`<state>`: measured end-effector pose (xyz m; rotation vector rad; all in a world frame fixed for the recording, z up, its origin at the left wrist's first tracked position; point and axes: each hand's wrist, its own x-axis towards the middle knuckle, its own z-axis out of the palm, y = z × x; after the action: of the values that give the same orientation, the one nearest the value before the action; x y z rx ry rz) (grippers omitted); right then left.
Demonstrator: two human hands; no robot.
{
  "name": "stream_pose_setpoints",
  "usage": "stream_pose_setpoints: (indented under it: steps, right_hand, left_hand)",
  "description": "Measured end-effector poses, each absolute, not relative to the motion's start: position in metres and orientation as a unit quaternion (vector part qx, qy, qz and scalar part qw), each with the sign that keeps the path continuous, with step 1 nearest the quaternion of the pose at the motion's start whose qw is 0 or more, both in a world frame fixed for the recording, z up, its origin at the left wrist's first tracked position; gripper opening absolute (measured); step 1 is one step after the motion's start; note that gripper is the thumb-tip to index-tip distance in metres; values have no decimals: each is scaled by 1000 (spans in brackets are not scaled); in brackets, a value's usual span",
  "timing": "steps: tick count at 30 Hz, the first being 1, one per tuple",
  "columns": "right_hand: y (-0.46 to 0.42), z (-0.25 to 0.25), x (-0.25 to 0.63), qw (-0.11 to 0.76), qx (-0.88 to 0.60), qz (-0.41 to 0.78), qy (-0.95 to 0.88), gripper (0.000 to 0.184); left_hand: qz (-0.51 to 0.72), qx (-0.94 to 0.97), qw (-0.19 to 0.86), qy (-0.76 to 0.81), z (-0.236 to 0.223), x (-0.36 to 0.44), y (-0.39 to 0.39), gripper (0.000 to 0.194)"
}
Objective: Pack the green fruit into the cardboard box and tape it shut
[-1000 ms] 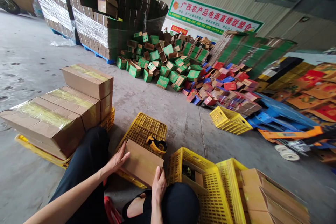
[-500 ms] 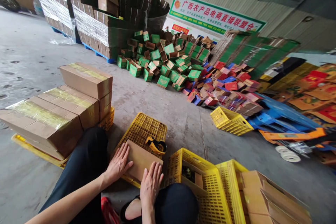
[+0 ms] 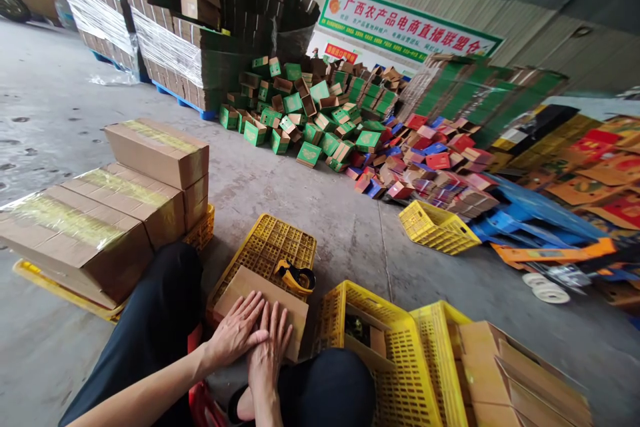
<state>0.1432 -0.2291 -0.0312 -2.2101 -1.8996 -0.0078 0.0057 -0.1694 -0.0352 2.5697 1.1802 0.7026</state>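
A brown cardboard box [image 3: 277,303] lies on an upturned yellow crate [image 3: 265,247] in front of my knees. My left hand [image 3: 235,333] rests flat on the box top with fingers stretched out. My right hand [image 3: 267,353] lies flat beside it, fingers spread, and the two hands touch over the middle of the lid. A yellow and black tape dispenser [image 3: 295,275] sits on the crate just beyond the box.
Taped brown boxes [image 3: 105,207] are stacked on a yellow pallet at my left. Yellow crates [image 3: 400,347] and flat cartons [image 3: 520,380] stand at my right. Heaps of green boxes [image 3: 310,113] and red boxes [image 3: 435,167], wrapped pallets [image 3: 165,53] and a blue pallet jack [image 3: 540,227] lie farther off.
The box has been turned down flat onto the crate. Both hands moved from its edges to the top and came together, pressing flat on the lid.
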Motion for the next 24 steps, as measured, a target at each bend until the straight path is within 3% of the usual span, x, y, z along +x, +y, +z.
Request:
stream_pose_setpoints:
  steps: [7, 24]
  right_hand:
    - [-214, -8, 116, 139, -711, 4, -690, 61]
    - [-217, 11, 129, 83, -728, 57, -678, 63]
  left_hand:
    - [260, 830, 99, 484, -45, -5, -160, 79]
    - [229, 867, 109, 428, -34, -6, -167, 86]
